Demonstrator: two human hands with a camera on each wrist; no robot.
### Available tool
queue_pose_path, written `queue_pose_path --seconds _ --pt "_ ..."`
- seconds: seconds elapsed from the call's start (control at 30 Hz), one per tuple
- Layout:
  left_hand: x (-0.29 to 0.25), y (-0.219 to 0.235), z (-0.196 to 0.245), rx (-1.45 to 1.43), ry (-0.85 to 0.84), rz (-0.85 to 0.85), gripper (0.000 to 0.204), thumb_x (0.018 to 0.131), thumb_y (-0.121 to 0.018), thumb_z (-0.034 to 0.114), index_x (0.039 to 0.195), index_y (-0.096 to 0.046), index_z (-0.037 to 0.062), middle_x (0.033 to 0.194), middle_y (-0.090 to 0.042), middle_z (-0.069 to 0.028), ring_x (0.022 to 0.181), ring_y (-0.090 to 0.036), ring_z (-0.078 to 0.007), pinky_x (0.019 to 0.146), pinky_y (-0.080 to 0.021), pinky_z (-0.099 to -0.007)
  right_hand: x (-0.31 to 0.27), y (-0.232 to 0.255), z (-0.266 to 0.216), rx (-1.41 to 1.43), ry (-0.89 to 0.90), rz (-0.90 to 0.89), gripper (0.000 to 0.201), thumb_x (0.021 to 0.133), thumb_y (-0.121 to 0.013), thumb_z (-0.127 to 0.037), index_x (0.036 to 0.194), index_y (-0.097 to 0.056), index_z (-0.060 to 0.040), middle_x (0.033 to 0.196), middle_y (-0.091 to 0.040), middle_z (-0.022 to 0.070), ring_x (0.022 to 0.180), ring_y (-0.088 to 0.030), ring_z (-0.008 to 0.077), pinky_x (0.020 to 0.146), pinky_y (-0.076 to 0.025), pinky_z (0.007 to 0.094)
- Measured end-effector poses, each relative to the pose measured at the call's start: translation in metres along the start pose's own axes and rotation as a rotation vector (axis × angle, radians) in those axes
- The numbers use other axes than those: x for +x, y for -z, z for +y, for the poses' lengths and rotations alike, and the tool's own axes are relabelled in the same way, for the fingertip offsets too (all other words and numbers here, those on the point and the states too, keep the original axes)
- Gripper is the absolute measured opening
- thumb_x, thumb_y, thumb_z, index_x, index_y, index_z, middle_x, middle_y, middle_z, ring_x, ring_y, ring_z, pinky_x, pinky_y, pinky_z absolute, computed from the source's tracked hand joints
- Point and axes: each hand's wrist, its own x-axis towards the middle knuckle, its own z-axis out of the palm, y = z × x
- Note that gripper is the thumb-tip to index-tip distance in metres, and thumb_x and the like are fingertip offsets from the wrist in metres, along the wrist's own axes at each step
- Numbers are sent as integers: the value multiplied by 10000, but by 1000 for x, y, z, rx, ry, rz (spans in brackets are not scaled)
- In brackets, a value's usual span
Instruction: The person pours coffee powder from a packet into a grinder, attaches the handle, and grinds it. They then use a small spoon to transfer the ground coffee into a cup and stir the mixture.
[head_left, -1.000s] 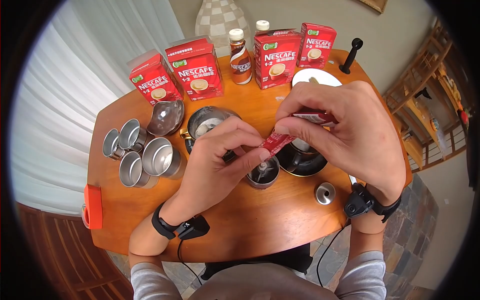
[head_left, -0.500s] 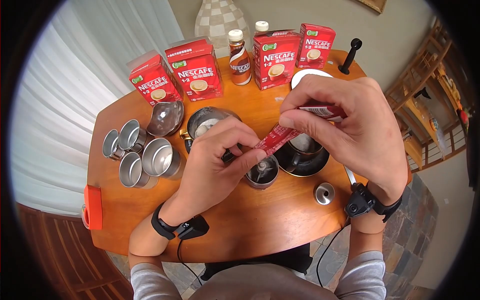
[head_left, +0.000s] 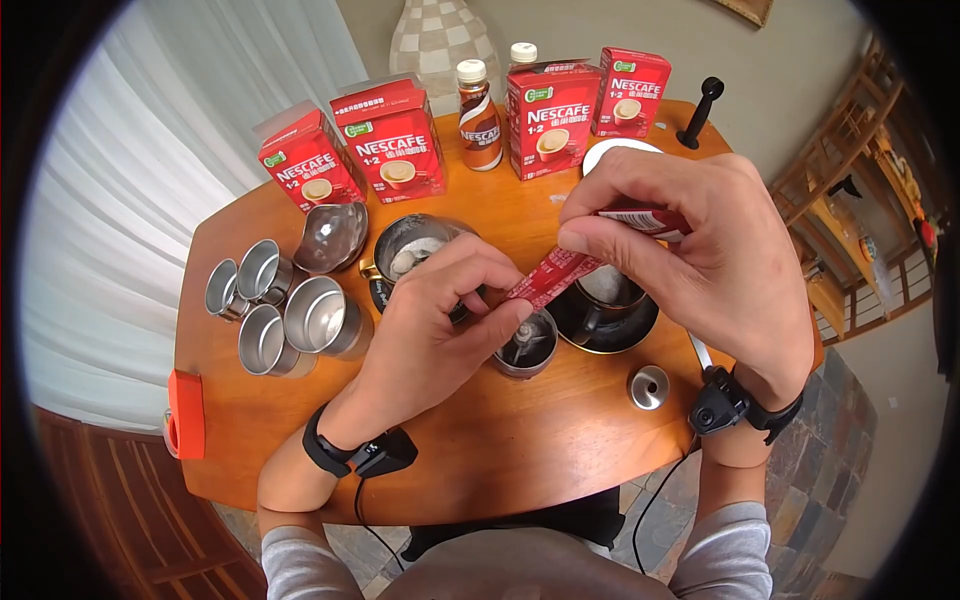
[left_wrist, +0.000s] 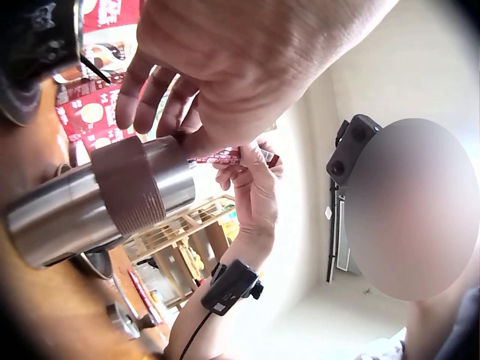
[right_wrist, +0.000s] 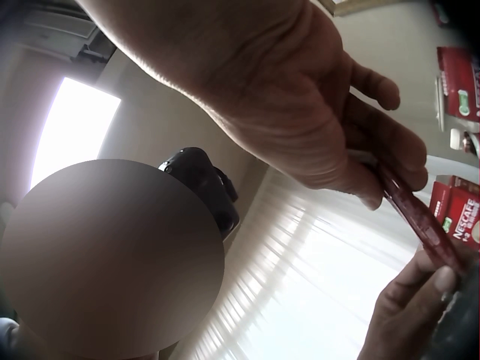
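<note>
A red stick sachet (head_left: 550,279) of coffee is stretched between both hands over the table. My left hand (head_left: 430,325) pinches its lower end between thumb and fingers. At its upper part, the right hand (head_left: 705,250) grips it, and the striped end shows inside the palm. Right under the left fingertips stands a steel cylinder (left_wrist: 64,214) with a brown band, open at the top with metal parts inside. Close by, a black cup (head_left: 592,322) with white powder sits on a black saucer (head_left: 640,335), partly under the right hand.
Red Nescafe boxes (head_left: 397,150) and a coffee bottle (head_left: 480,125) line the back. Several steel cups (head_left: 322,315) and a shiny bowl (head_left: 332,237) stand left. A gold-handled cup (head_left: 400,232) holds white powder. A small funnel (head_left: 649,387) lies at right, a black tamper-like tool (head_left: 702,115) behind.
Over the first half second the right hand shifted slightly right, and more of the sachet came to show between the hands. Since then both hands have stayed almost still.
</note>
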Motion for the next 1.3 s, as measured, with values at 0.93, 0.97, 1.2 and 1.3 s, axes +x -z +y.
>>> queue_pose_path --seconds 0.93,0.97,1.2,1.3 --pt "-2 -4 1 -57 28 29 108 942 -764 26 1043 -726 16 981 -666 -50 808 -613 -128 698 -497 -264 0 0 2 -41 -9 -16 140 905 -794 -97 920 -721 22 748 -697 104 647 -678 221 643 -532 307" --pt "-3 -3 0 -55 35 25 108 942 -764 27 1042 -726 16 981 -666 -50 805 -613 -124 697 -496 -262 -1 0 2 -43 -5 -15 138 907 -793 -101 925 -724 18 750 -701 105 653 -689 226 641 -535 309" --pt "-3 -4 -4 -58 29 23 101 944 -763 25 1037 -724 15 987 -662 -53 798 -613 -115 692 -494 -253 -2 0 1 -74 15 -17 146 911 -796 -121 937 -732 8 763 -718 111 661 -719 243 638 -551 319" --pt "-2 -3 -1 -58 31 18 98 942 -764 19 1032 -728 11 993 -664 -56 803 -620 -118 689 -501 -256 -1 -1 3 -86 21 -18 144 910 -797 -119 938 -733 8 765 -721 112 659 -716 237 642 -553 318"
